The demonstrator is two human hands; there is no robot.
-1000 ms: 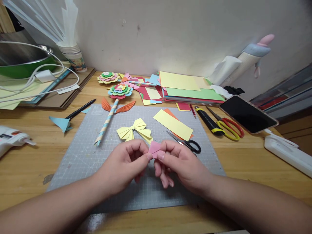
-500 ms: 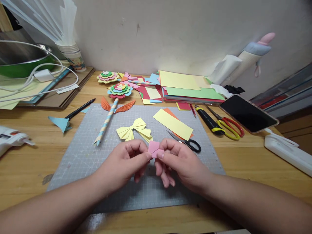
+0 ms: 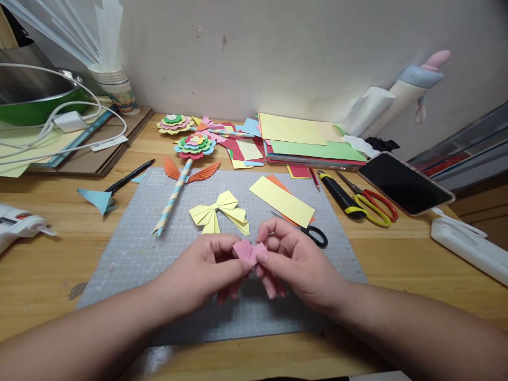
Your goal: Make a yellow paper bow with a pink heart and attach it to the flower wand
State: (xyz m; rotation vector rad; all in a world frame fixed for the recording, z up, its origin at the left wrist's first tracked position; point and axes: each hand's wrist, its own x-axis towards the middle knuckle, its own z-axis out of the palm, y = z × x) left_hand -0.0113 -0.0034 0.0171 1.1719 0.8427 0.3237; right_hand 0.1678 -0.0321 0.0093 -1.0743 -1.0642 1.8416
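The left hand point(image 3: 222, 263) and right hand point(image 3: 296, 259) pinch the folded pink paper point(image 3: 242, 250) above the cutting mat point(image 3: 127, 259), five o'clock from the yellow paper bow point(image 3: 227, 201); now turned, the paper shows a V-notch, suggesting its shaping continues.

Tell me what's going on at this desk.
A person holds a small folded piece of pink paper over the gray cutting mat, pinched between the left grip and the right grip. A folded yellow bow lies on the mat just beyond the hands. To its left is a paper flower with a striped stem; to its right, a yellow strip overlaps an orange one, near black-handled scissors.
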